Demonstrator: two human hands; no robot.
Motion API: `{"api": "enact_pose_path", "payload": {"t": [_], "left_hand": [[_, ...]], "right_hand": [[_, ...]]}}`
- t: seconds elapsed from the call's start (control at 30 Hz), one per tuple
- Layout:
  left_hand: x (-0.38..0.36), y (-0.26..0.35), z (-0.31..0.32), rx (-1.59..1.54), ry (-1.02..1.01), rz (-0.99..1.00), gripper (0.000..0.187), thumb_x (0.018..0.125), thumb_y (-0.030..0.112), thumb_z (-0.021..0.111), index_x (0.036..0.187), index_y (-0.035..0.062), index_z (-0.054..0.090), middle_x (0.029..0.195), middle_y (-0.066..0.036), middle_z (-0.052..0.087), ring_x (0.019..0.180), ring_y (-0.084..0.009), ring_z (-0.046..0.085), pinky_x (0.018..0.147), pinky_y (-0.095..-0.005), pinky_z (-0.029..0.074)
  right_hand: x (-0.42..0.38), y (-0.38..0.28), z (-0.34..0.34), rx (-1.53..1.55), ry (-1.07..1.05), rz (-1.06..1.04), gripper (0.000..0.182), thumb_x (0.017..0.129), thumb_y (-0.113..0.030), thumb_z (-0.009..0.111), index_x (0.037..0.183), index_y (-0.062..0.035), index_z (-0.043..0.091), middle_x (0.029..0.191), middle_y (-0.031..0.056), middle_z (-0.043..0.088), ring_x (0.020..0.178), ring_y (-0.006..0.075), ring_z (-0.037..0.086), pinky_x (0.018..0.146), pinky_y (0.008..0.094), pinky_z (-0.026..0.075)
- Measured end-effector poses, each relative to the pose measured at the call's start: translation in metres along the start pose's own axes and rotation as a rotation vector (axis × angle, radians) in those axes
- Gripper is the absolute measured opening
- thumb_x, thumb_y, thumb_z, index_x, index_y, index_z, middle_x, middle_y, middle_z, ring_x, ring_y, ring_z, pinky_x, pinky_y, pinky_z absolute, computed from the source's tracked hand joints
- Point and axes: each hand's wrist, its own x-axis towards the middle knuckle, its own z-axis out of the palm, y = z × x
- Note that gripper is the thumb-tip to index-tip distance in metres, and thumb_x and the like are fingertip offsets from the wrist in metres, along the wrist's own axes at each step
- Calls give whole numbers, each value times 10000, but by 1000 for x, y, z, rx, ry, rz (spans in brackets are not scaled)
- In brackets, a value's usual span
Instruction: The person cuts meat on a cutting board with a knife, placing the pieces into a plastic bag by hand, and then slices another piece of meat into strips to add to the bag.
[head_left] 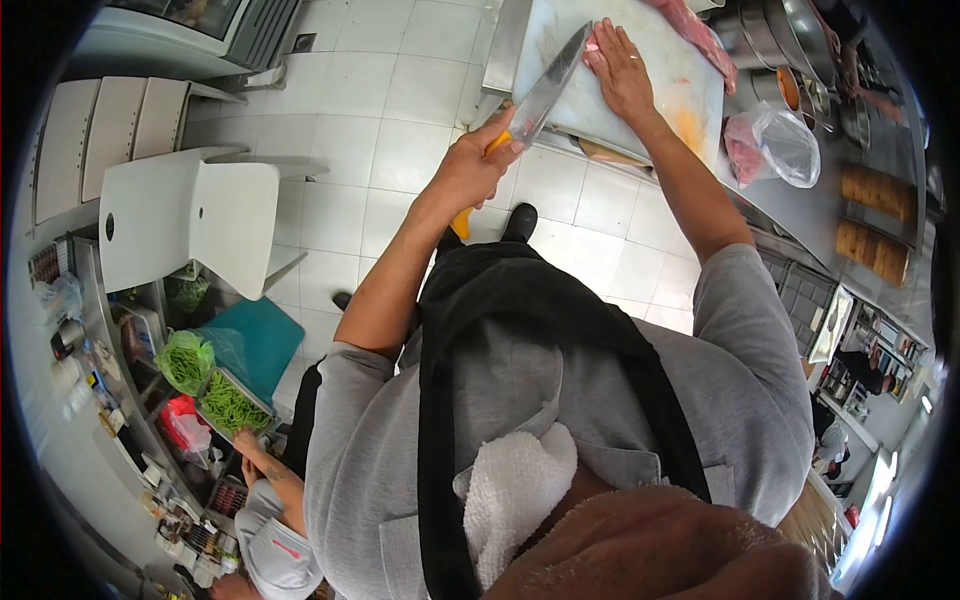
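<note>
My left hand [472,167] is wrapped round the yellow handle of a large kitchen knife [550,90]. Its broad blade slants up and to the right, with the tip close to the fingers of my right hand [622,80]. That hand lies palm down with its fingers stretched out, over a small piece of pink meat [591,46]. The meat is partly hidden by the fingers and the blade. Both rest on a white cutting board [660,40] with orange stains. A longer strip of raw meat [697,42] lies along the board's right side.
Right of the board are a clear plastic bag [785,145] with pink contents, metal pots [770,35] and wooden blocks [875,252]. A white chair [235,215] stands at left. Below it, a co-worker's hand [246,442] reaches to a tray of green beans [232,402].
</note>
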Motion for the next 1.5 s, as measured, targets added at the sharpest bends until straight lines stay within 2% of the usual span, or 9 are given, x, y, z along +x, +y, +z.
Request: {"api": "enact_pose_path", "payload": {"t": [0.13,0.2,0.3,0.37,0.6,0.67,0.97,1.23,1.5], "left_hand": [[6,3,0,3,-40,-35,596,982,322,596,1527,200,391,662,-39,539,467,-106,486,389,-289,426],[9,8,2,24,-10,-46,563,990,250,579,1524,242,400,725,-8,504,475,-74,474,386,-243,422],[10,10,3,25,-9,-23,575,989,251,580,1530,240,387,723,-9,502,475,-77,473,386,-248,424],[15,9,6,25,0,-22,580,989,253,580,1533,236,380,724,-10,503,475,-78,477,384,-250,423],[39,7,10,-105,-24,-11,605,984,282,597,1536,188,368,645,-9,506,449,-90,474,377,-277,419],[31,4,8,-131,25,-23,608,982,285,602,1536,190,369,639,-9,506,448,-89,473,376,-276,418],[14,-1,8,-104,15,-41,594,983,293,607,1527,203,389,609,-5,495,445,-85,451,380,-277,406],[14,-5,12,-53,5,-31,592,988,317,600,1530,210,387,599,-8,489,442,-91,449,395,-285,407],[31,2,12,-76,-28,21,611,987,300,590,1536,155,364,613,-33,520,459,-109,486,399,-293,428]], "right_hand": [[-2,1,2,-15,-37,36,565,1061,-418,346,1530,-103,355,1586,130,333,1448,356,318,1174,452,252],[0,2,1,-6,-35,27,571,1060,-424,344,1535,-107,348,1593,128,321,1450,359,312,1178,455,243],[0,-1,1,5,-30,53,568,1059,-424,344,1535,-114,350,1595,128,318,1454,367,301,1180,464,233],[-1,0,-1,-53,-67,36,572,1067,-430,314,1553,-127,314,1614,109,279,1489,316,241,1213,414,195],[1,0,-1,-82,-79,54,556,1067,-429,321,1551,-156,327,1614,108,281,1487,329,243,1205,423,208],[1,-2,-2,-27,-41,40,556,1062,-444,314,1532,-151,367,1598,125,313,1452,389,293,1174,479,238],[1,1,0,-24,-27,14,541,1064,-446,311,1542,-194,355,1601,131,305,1446,391,301,1166,489,252],[1,1,1,-17,-12,14,547,1061,-445,323,1534,-174,368,1589,134,329,1439,403,311,1162,507,252],[1,2,0,-5,9,-8,539,1059,-436,342,1524,-168,389,1569,153,359,1426,413,332,1157,504,262]]}}
